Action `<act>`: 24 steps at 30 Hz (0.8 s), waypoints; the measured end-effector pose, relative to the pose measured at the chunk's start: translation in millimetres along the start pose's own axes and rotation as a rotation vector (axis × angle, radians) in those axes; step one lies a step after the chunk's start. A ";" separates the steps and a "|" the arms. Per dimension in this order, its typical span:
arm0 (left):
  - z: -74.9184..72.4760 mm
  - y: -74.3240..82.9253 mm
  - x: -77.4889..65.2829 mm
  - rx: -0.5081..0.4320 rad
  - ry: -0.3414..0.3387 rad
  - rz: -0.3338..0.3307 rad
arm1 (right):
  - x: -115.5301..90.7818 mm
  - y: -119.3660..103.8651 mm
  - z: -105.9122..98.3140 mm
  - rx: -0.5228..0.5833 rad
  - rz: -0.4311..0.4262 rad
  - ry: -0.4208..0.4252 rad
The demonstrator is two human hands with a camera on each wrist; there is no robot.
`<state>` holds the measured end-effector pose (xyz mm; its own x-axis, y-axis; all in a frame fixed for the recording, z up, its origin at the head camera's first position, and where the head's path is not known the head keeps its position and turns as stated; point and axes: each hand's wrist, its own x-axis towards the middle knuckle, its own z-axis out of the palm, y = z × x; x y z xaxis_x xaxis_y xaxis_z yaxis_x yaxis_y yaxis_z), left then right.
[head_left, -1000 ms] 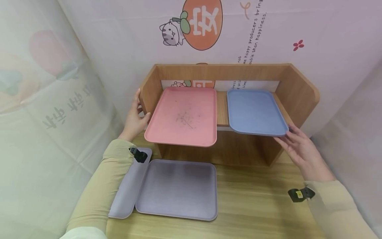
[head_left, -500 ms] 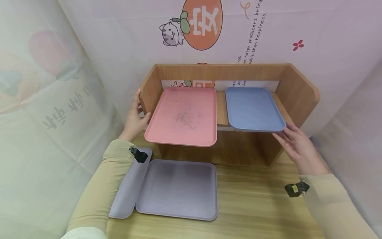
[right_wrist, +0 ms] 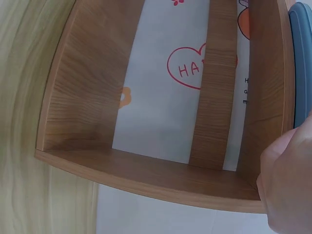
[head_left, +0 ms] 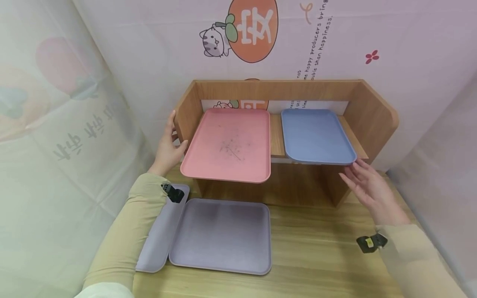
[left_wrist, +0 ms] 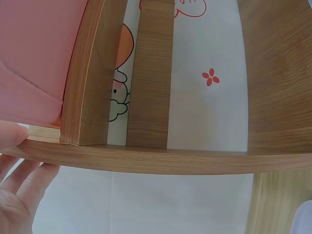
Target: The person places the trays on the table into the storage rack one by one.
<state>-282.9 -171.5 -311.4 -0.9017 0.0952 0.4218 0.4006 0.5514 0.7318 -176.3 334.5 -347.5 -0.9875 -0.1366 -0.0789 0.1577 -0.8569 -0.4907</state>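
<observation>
My left hand (head_left: 165, 153) grips the left side panel of a small wooden shelf (head_left: 279, 89), thumb on the inner side and fingers outside. A pink tray (head_left: 238, 128) lies on the shelf's upper board at the left, its front overhanging the edge. To its right sits a blue tray (head_left: 316, 136), also on the upper board and jutting slightly past it. My right hand (head_left: 372, 188) touches the blue tray's front right corner with its fingertips, thumb apart and below. In the right wrist view only the blue tray's side edge (right_wrist: 302, 58) shows beside the hand.
A purple tray (head_left: 221, 236) lies on the wooden table (head_left: 316, 256) in front of the shelf. Another purple tray (head_left: 160, 236) lies to its left, partly under my left sleeve. Printed cloth (head_left: 149, 49) hangs behind and at the sides.
The blue tray has slid back and a little left on the shelf. My right hand followed it, then dropped slightly at its corner. The left hand and pink tray have stayed put.
</observation>
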 end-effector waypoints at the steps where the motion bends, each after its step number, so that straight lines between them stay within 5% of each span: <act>1: -0.2 0.4 0.1 0.000 0.001 0.002 | -0.8 0.6 -1.2 -0.007 0.004 0.004; 5: -0.2 1.4 0.6 0.003 0.004 0.008 | -4.8 5.6 -8.0 -0.061 0.037 0.010; 17: 1.0 0.3 -0.4 -0.022 0.010 0.020 | -7.3 62.4 -46.7 -0.281 0.160 -0.219; 24: 1.2 0.9 0.0 -0.019 0.011 0.019 | -10.1 108.6 -68.6 -0.426 0.259 -0.197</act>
<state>-282.8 -170.0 -311.4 -0.8919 0.0963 0.4419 0.4210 0.5337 0.7334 -149.1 276.9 -459.5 -0.8912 -0.4426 -0.0997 0.3419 -0.5107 -0.7888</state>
